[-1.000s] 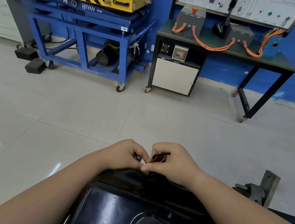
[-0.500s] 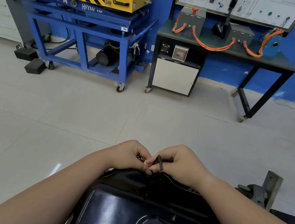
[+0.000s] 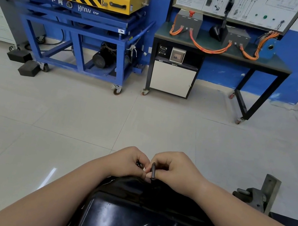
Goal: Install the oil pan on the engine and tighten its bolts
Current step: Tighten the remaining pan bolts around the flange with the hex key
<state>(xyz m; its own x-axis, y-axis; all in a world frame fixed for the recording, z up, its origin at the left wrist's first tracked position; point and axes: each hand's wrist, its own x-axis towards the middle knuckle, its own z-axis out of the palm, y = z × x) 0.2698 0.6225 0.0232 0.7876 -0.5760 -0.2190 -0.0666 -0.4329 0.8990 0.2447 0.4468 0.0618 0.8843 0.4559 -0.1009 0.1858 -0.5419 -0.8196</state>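
Observation:
A glossy black oil pan (image 3: 137,218) fills the bottom centre, its far edge under my two hands. My left hand (image 3: 127,162) is curled at that far edge and holds small dark bolts (image 3: 139,164) in its fingers. My right hand (image 3: 175,172) pinches a short black hex key (image 3: 153,170), which stands nearly upright at the pan's far rim, its lower end hidden by my fingers. The two hands touch at the fingertips. The engine under the pan is hidden.
A grey metal stand bracket (image 3: 261,194) rises at the right of the pan. Across the tiled floor stand a blue wheeled cart with a yellow striped platform (image 3: 75,26) and a black bench with orange cables (image 3: 223,50).
The hex key in my right hand has swung from lying nearly level to standing nearly upright. Both hands stay at the pan's far edge.

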